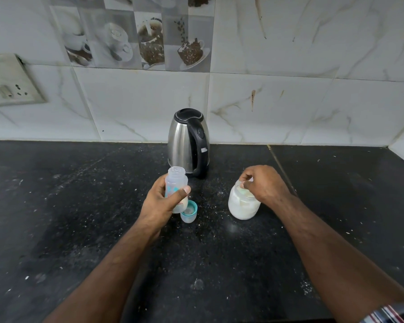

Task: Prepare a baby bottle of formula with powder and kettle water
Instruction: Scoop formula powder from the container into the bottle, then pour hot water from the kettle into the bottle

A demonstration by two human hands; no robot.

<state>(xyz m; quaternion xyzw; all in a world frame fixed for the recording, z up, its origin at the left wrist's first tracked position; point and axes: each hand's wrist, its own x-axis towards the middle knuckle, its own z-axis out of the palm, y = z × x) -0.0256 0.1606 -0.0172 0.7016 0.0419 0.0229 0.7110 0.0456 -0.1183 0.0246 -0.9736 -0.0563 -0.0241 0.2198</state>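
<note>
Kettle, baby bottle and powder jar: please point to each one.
kettle (184,142), head view, on steel body.
baby bottle (175,180), head view, on clear upper wall.
powder jar (241,207), head view, on white lower wall.

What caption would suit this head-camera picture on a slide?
Left hand holds an open baby bottle while right hand reaches into a powder jar, kettle behind.

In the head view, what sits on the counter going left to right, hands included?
Left hand gripping the bottle → teal bottle cap on the counter → kettle behind → powder jar → right hand at the jar's mouth.
</note>
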